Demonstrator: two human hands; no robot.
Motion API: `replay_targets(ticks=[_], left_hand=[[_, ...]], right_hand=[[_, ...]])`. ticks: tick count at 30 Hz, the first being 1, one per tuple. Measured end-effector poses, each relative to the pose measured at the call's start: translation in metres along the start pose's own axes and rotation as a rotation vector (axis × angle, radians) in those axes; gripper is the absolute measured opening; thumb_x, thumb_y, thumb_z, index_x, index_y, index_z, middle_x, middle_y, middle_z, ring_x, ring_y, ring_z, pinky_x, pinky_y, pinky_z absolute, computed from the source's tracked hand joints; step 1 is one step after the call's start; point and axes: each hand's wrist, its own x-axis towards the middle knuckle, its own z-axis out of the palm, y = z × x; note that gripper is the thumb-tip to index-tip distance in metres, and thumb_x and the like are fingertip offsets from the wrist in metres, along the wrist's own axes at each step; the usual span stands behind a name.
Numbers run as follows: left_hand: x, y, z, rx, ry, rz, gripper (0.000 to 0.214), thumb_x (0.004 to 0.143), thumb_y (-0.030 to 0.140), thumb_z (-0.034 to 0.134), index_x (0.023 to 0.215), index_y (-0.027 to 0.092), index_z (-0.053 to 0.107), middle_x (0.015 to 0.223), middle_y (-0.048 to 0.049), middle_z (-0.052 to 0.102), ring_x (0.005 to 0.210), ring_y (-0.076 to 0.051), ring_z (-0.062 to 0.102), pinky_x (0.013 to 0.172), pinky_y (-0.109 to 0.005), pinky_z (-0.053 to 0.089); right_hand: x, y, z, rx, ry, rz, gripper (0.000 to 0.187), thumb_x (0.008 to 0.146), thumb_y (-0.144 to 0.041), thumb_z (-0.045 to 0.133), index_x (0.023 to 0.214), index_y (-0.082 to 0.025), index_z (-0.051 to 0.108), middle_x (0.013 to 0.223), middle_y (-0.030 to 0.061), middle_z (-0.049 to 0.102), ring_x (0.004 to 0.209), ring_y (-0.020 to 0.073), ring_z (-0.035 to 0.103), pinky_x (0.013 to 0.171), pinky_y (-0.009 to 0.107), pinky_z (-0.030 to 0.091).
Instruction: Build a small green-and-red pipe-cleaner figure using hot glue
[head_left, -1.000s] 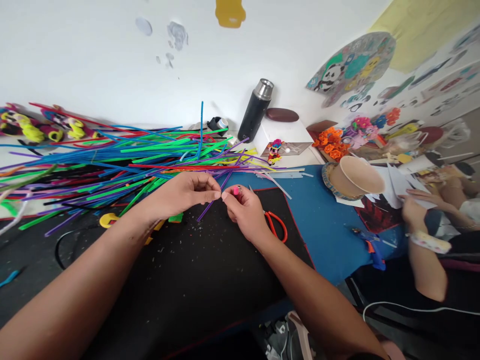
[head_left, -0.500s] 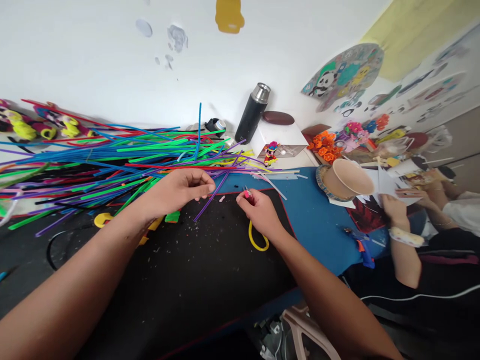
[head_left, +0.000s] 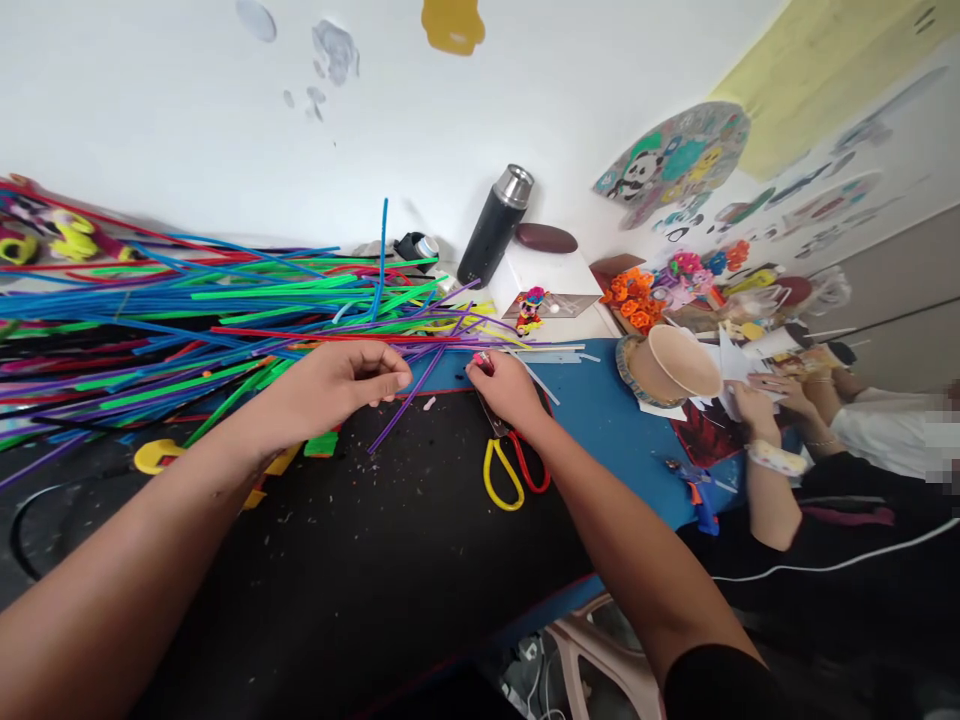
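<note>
My left hand (head_left: 337, 385) rests on the black mat (head_left: 352, 560) with its fingers curled in, touching a purple pipe cleaner (head_left: 401, 405) that runs up into the heap of coloured pipe cleaners (head_left: 195, 310). My right hand (head_left: 510, 390) is closed at the fingertips on a small pink piece (head_left: 480, 360) at the mat's far edge. Scissors with yellow and red handles (head_left: 506, 470) lie on the mat just below my right wrist.
A black flask (head_left: 495, 225) and a white box (head_left: 555, 275) with a small colourful figure (head_left: 530, 308) stand by the wall. On the blue cloth (head_left: 630, 430) to the right, another person's hands (head_left: 757, 395) work with paper beside a paper cup (head_left: 671, 365). Orange flowers (head_left: 634, 292) lie behind.
My hands have come apart. The right hand moved forward with the pink piece to the mat's far edge, and the scissors now lie uncovered behind it. The left hand stayed by the purple pipe cleaner.
</note>
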Motion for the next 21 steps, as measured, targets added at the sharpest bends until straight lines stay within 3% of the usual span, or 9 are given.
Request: replay_targets(ticks=[4,8,21], left_hand=[[0.001,0.0,0.001,-0.005,-0.013,-0.006,0.037,0.092,0.059,0.078,0.093,0.022,0.075,0.077,0.0005,0.065,0.065,-0.016,0.049,0.062,-0.027,0.041],[0.004,-0.007,0.004,-0.024,-0.03,0.003,0.04,0.092,0.062,0.076,0.095,0.022,0.074,0.08,-0.0012,0.068,0.071,-0.017,0.053,0.065,-0.028,0.041],[0.004,-0.004,0.006,-0.033,-0.059,0.005,0.039,0.095,0.059,0.072,0.097,0.02,0.071,0.081,0.0004,0.065,0.074,-0.017,0.053,0.07,-0.03,0.041]], right_hand=[[0.009,0.001,0.004,-0.045,-0.039,-0.001,0.026,0.101,-0.033,0.063,0.078,-0.025,0.052,0.082,0.002,0.065,0.076,0.0208,0.052,0.069,0.033,0.029],[0.015,0.001,0.004,-0.092,-0.073,-0.004,0.024,0.101,-0.032,0.064,0.08,-0.023,0.057,0.085,0.0042,0.069,0.077,0.0211,0.053,0.069,0.033,0.029],[0.016,-0.003,0.0,-0.162,-0.138,-0.028,0.017,0.101,-0.031,0.064,0.089,-0.021,0.066,0.089,0.0057,0.072,0.079,0.0222,0.055,0.069,0.033,0.029]])
